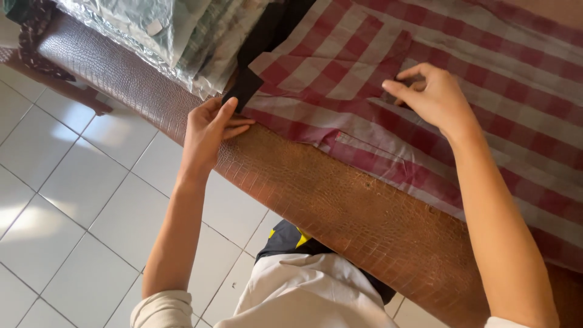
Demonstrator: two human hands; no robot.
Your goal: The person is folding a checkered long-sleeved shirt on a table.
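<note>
The left hand (209,130) rests at the near edge of the red and white checked shirt (425,79), its fingers (240,124) drawn together and pinched with the thumb on the hem, right where the cloth meets the brown, scale-patterned desk (340,206). Just beyond those fingers lies a black piece of fabric (246,85), a strip of which runs away from the person over the shirt's edge. The right hand (434,97) lies flat-ish on the shirt well apart from the left, its fingers (404,88) curled loosely, index and thumb closing on a small fold of the checked cloth; whether anything else sits between them cannot be told. The shirt spreads over the desk beneath and beyond both hands, with a buttoned placket or seam running between them toward the near edge. Farther from the left fingers, clear plastic-wrapped garments (176,30) are stacked on the desk. Below the desk's near edge, pale floor tiles (79,194) show, along with the person's white top.
</note>
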